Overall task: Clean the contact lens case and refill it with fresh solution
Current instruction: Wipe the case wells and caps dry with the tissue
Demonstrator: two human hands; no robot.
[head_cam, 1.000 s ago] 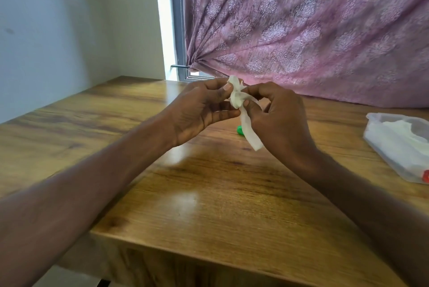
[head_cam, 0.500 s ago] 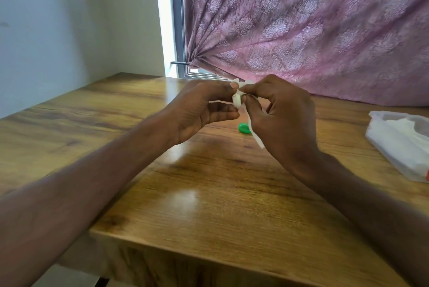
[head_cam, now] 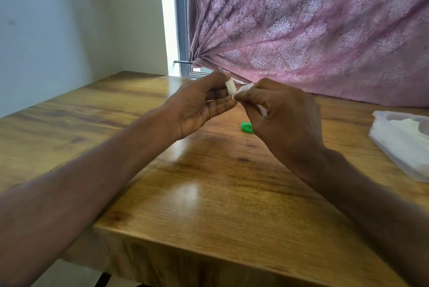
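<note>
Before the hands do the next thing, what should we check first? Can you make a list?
1. Left hand has a firm hold on the small white piece: ok.
2. Right hand holds the tissue against it: ok.
3. Green cap lies safe on the table, away from the edge: ok.
4. Spare tissues, the pack at the right: ok.
5. Case wiped dry inside: cannot tell, fingers hide it.
6. Solution bottle close by: cannot tell, none in view.

Pink damask-patterned curtain (head_cam: pixel 301 26); wood-grain brown table (head_cam: pixel 209 193); green cap (head_cam: pixel 246 127).
</note>
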